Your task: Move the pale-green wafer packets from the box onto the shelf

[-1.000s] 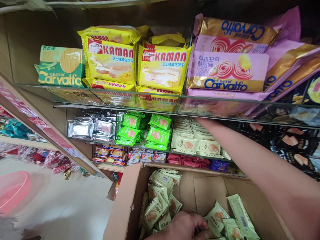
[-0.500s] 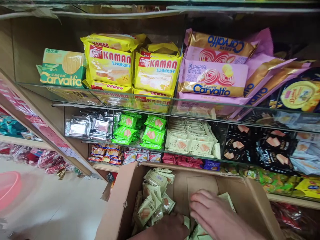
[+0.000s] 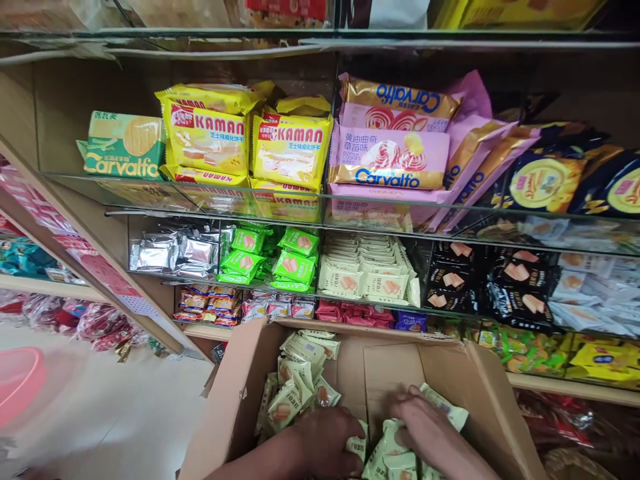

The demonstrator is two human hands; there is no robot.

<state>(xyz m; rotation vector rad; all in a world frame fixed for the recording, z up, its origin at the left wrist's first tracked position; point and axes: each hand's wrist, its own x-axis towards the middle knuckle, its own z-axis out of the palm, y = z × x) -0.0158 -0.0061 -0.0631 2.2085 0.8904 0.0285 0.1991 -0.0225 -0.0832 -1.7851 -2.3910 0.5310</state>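
Observation:
Both of my hands are inside a cardboard box [image 3: 500, 400] of small pale-green wrapped cake packets [image 3: 287, 400]. My left hand [image 3: 327, 437] is closed, its fingers curled round one cake packet [image 3: 357, 441] near the box's middle. To its right, my right hand [image 3: 423, 423] reaches in with the fingers bent and the thumb apart from them. That thumb touches a pile of packets [image 3: 393, 450], and another packet [image 3: 445, 405] lies just behind the hand. The fingertips of the right hand are partly blurred.
Above the box, a glass shelf holds rows of matching pale-green packets [image 3: 370, 273], between green packets [image 3: 295, 260] and black ones [image 3: 520, 283]. Yellow wafer packs [image 3: 207, 137] and pink cookie packs [image 3: 395, 150] fill the shelf above. A pink basin [image 3: 20, 380] stands on the floor.
My right hand has turned from fingers stretched flat to bent fingers lower among the packets. A packet now shows in my left hand's grasp. The view has shifted slightly to the right.

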